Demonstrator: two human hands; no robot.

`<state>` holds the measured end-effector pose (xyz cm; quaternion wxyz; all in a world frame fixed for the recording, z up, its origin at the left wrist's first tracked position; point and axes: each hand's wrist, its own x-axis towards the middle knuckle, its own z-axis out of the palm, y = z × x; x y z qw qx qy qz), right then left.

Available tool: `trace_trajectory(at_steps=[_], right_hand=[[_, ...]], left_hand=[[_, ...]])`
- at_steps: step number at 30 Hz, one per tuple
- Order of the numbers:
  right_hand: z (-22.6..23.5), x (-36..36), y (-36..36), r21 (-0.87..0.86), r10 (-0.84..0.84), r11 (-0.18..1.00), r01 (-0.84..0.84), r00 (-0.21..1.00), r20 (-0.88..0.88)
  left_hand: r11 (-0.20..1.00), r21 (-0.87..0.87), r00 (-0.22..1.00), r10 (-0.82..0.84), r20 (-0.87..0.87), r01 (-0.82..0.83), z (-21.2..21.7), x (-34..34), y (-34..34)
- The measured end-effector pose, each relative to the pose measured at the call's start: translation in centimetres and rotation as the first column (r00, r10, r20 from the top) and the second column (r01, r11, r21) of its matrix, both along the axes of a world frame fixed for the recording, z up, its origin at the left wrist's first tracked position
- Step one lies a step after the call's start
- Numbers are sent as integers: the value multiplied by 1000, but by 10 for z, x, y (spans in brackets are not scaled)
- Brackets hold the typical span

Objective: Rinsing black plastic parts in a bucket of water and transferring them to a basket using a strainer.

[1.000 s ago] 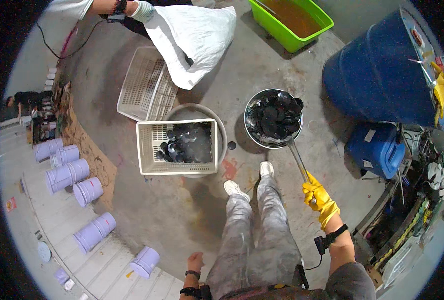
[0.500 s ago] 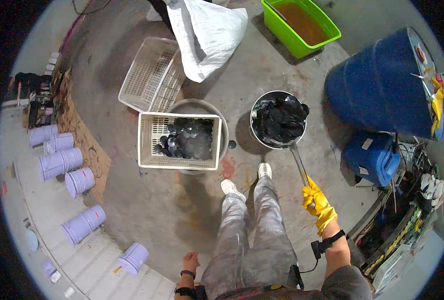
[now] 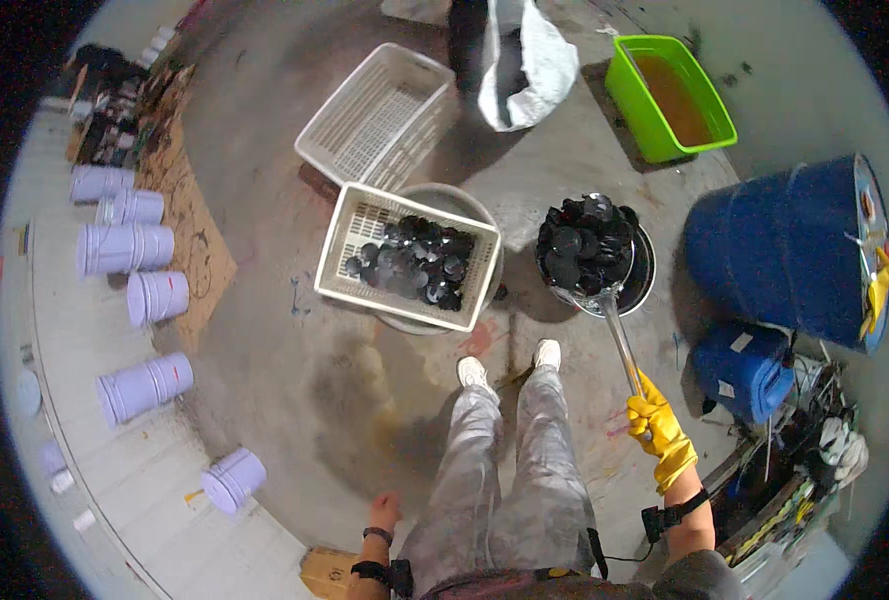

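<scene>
My right hand (image 3: 661, 428), in a yellow rubber glove, is closed round the metal handle of a long-handled scoop (image 3: 621, 345). The scoop carries a heap of black, shiny round pieces (image 3: 580, 240) and hangs over the left part of a metal bucket (image 3: 647, 280), hiding much of it. Its bowl is mostly covered by the heap, so I cannot tell whether it has holes. My left hand (image 3: 385, 508) is bare and hangs low beside my left leg, fingers loosely curled with nothing visible in them. Left of the bucket, a cream slotted crate (image 3: 340, 245) holds more black pieces and rests on a round grey tub (image 3: 500, 270).
Behind stand an empty white crate (image 3: 365, 110), a white sack (image 3: 545, 80) and a green bin (image 3: 645, 130) of brown liquid. A blue drum (image 3: 765, 250) and blue canister (image 3: 740, 370) are at right. Several lilac buckets (image 3: 145, 390) line the left.
My right hand has lifted the loaded scoop and shifted it leftward relative to the bucket, whose dark inside now shows on the right. The whole view has turned and shifted.
</scene>
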<state>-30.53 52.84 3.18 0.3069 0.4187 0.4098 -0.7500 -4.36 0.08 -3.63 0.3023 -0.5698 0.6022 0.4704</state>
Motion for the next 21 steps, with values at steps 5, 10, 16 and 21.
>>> trace_trajectory(at_steps=[5,10,16,21], right_hand=[[-7,-25,-55,52,216,975,-216,976,5],[-49,-81,-156,271,559,809,-522,825,-80],[-142,-127,-249,930,931,135,-343,365,-1],[-123,-136,-283,841,941,-84,-535,234,244]], left_hand=[[995,-65,997,71,-20,-72,-3,28,-4],[982,-62,982,180,54,-176,9,37,-16],[934,-10,934,357,21,-357,20,38,-18],[930,-59,932,364,5,-363,29,49,-22]])
